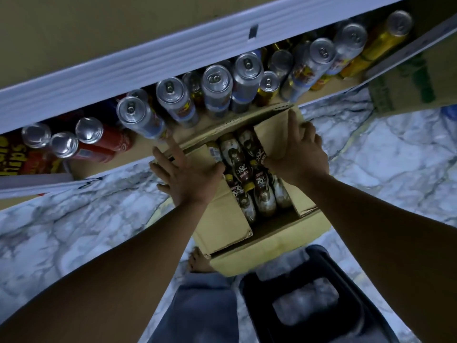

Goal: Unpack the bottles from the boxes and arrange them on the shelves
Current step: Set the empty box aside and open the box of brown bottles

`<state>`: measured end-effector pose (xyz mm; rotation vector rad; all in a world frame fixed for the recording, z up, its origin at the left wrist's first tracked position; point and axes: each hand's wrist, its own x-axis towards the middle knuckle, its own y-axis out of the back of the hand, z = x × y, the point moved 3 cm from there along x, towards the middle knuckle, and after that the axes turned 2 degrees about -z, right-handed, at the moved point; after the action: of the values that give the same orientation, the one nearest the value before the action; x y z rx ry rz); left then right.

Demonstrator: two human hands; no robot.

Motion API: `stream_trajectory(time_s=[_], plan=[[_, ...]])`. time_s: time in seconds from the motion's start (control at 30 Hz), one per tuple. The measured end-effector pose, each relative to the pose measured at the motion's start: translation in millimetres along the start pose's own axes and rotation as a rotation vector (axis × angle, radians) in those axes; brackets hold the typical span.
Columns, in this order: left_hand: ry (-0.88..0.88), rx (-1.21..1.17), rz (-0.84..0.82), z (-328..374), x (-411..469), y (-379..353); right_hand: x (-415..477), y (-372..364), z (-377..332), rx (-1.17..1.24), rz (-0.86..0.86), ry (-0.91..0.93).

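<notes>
Shelf (123, 68), holding cans (217, 85) | cardboard box (259, 251) just beside it, likely for short carries | left hand (188, 174), right hand (301, 149): fingers straight, pressing flaps apart, gripping nothing | bottles (247, 169) packed inside, untouched.

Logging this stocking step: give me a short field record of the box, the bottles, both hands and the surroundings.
box: cardboard box on the marble floor, top flaps apart
bottles: brown-labelled bottles with yellow caps, packed inside the box
left hand: fingers spread, flat on the left flap
right hand: fingers straight, on the right flap
shelf: cans in rows, just beyond the box
stool: black stool near the box
</notes>
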<state>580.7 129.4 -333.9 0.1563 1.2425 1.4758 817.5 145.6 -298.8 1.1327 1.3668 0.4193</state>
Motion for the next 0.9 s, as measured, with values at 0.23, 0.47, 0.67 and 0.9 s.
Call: stream_trajectory(time_s=[0.23,0.47,0.67,0.9], plan=[[-0.091,-0.114,0.015,-4,-13,10,-3,13,11,0.107,-0.006,0.069],[-0.472,-0.119,0.033,-8,-22,25,-17,22,18,0.199,0.001,0.416],[-0.481,-0.041,0.169,-14,-40,45,-14,45,31,-0.002,0.174,0.467],[-0.012,0.309,0.222,-57,-54,89,-4,68,86,-0.19,0.254,0.338]])
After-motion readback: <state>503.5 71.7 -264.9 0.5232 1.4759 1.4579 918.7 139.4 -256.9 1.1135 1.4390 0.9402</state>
